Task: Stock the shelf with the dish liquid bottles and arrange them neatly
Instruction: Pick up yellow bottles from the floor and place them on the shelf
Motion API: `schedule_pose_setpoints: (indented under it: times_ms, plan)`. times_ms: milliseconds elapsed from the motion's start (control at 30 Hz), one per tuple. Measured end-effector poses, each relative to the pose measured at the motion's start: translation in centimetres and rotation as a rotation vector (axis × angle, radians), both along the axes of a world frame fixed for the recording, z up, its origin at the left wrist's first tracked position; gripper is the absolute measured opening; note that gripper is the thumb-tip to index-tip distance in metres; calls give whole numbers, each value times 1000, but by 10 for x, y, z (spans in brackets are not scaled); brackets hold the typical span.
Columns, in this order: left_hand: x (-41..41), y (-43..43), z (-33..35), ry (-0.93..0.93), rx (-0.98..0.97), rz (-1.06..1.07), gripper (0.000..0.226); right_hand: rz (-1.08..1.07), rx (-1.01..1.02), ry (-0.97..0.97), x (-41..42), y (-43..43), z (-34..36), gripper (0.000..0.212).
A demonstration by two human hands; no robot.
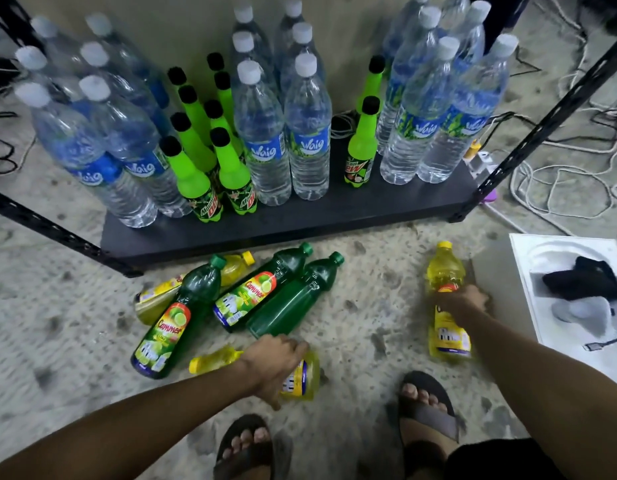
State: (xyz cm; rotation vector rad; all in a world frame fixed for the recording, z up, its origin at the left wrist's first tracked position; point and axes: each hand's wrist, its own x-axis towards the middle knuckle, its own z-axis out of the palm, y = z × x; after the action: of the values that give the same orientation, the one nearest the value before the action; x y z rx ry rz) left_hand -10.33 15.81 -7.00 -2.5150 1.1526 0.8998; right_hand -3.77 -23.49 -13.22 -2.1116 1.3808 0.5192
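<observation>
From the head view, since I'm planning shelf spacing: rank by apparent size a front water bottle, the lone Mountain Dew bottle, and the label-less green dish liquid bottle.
1. Water bottle, largest.
2. Green dish liquid bottle; it lies nearer the camera, so the gap is unsure.
3. Mountain Dew bottle, smallest.

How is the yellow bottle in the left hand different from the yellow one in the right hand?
The left hand covers a yellow bottle lying sideways, cap pointing left. The right hand rests on a yellow bottle lying lengthways, cap pointing toward the shelf. The left one looks blurrier. Both lie on the floor, with yellow caps.
</observation>
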Motion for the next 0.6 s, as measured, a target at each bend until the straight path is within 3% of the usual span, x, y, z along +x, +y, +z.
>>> schedule_pose_setpoints:
  times_ms: [200, 333, 467, 600]
  plan:
    - [18, -19, 60, 7, -110, 249, 119, 62, 60, -173, -3, 39, 68, 89]
    - [35, -24, 125, -19, -389, 451, 112, 134, 108, -337, 0, 46, 122, 83]
    - [47, -27, 195, -124, -590, 505, 107, 185, 117, -489, 8, 37, 179, 85]
    - [55, -29, 267, -274, -724, 452, 108, 204, 188, -684, -3, 45, 265, 60]
